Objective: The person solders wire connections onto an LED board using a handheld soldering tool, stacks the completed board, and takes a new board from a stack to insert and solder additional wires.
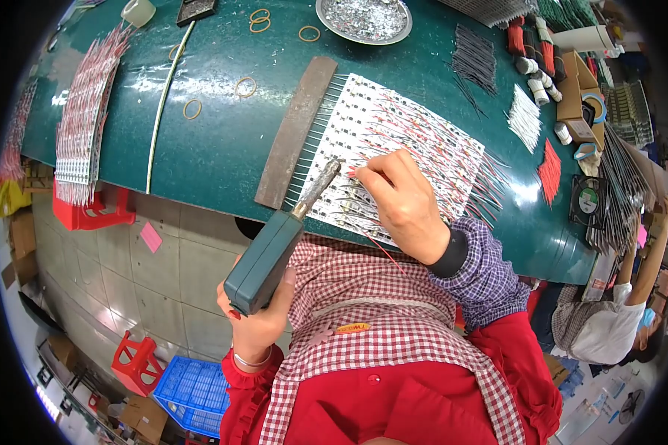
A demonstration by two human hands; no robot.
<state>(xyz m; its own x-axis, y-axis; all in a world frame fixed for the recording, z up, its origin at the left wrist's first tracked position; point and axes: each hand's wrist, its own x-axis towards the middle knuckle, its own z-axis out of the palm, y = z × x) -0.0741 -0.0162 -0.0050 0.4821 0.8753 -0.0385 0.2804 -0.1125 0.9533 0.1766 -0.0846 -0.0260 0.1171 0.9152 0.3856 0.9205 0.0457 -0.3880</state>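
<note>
Dark-green soldering gun [266, 256] is gripped by left hand [262, 320], red wire [352, 173] by right hand's [404, 202] fingertips, part-wired white circuit-board sheet [355, 96] bare leftward.

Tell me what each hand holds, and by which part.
Left hand: soldering tool, by the rear of its green body. Right hand: seemingly a red wire, near its tip.

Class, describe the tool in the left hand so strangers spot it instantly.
On the green table, find the white panel at the near edge. The left hand points a boxy, dark-green tool toward it. Unlike the flat brown bar nearby, it has a slim metal barrel.
</note>
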